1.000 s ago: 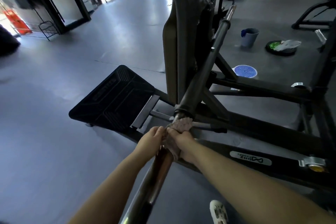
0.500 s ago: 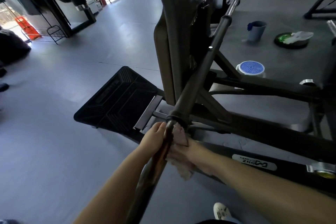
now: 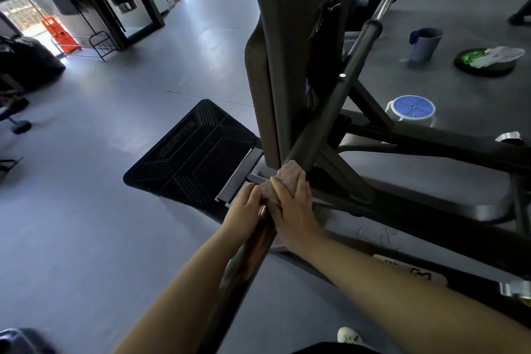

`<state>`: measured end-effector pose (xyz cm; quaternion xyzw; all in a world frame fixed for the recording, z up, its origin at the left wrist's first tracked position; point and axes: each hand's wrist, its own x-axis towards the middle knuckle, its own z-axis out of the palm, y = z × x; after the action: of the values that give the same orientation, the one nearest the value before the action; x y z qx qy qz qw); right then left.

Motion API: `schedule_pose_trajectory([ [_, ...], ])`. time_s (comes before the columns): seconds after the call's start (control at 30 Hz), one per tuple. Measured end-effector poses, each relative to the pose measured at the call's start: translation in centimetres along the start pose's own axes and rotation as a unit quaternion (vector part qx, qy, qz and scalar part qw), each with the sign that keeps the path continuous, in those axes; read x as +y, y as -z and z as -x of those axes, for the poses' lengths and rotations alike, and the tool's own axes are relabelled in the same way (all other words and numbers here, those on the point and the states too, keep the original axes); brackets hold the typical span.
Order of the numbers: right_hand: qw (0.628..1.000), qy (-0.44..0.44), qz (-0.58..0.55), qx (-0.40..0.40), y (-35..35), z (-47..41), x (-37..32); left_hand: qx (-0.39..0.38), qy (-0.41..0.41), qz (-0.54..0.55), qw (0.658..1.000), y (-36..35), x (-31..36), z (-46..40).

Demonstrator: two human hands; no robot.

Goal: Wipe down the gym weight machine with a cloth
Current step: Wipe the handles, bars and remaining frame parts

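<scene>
A long dark bar (image 3: 327, 112) of the weight machine runs from the upper right down toward me, turning shiny and brownish near my arms. My right hand (image 3: 293, 207) grips a pinkish cloth (image 3: 287, 178) wrapped round the bar where the thick dark sleeve ends. My left hand (image 3: 244, 210) holds the bar just beside it on the left, fingers curled round the metal. The machine's upright column (image 3: 273, 66) rises right behind the hands.
A black ribbed footplate (image 3: 192, 152) lies on the floor left of the column. The dark frame beams (image 3: 431, 146) spread to the right. Beyond stand a blue bucket (image 3: 425, 43), a round blue-topped stool (image 3: 411, 108) and a dark dish with a white rag (image 3: 488, 59). Grey floor stretches left.
My right hand has slid the cloth a little up the bar and now wraps it from above; before, the cloth hung loose under the bar. The left hand keeps its hold.
</scene>
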<state>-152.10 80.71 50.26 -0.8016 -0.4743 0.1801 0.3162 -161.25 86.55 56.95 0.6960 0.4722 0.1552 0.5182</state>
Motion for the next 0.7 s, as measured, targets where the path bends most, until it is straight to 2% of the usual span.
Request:
schedule_pose_trajectory([
  [0.07, 0.999, 0.013, -0.051, -0.012, 0.8, -1.5, 0.9, 0.006, -0.013, -0.016, 1.0, -0.4, 0.6, -0.5],
  [0.17, 0.991, -0.051, -0.116, -0.046, 3.1, -4.9, 2.3, 0.012, -0.024, -0.059, 0.998, -1.1, 1.4, -1.1],
  [0.27, 0.99, -0.103, -0.088, -0.045, 5.1, -9.4, 3.3, -0.007, -0.031, -0.101, 0.994, -1.8, 1.8, -1.5],
  [0.37, 0.987, -0.137, -0.066, -0.054, 5.6, -11.0, 2.9, -0.005, -0.018, -0.1, 0.995, -2.4, 2.0, -2.1],
  [0.5, 0.995, -0.042, -0.063, -0.06, 2.9, -6.6, 2.4, 0.029, -0.003, -0.053, 0.998, -3.0, 2.1, -3.4],
  [0.57, 0.997, 0.065, 0.022, -0.025, 1.5, -5.7, 3.6, 0.04, 0.01, -0.06, 0.997, -3.4, 2.4, -4.2],
  [0.6, 0.992, 0.099, 0.071, -0.036, 1.1, -6.1, 4.5, 0.045, 0.015, -0.068, 0.997, -3.6, 2.5, -4.6],
  [0.7, 0.985, 0.112, 0.108, -0.073, 2.2, -8.3, 5.9, 0.047, 0.009, -0.093, 0.995, -4.2, 3.0, -5.7],
])
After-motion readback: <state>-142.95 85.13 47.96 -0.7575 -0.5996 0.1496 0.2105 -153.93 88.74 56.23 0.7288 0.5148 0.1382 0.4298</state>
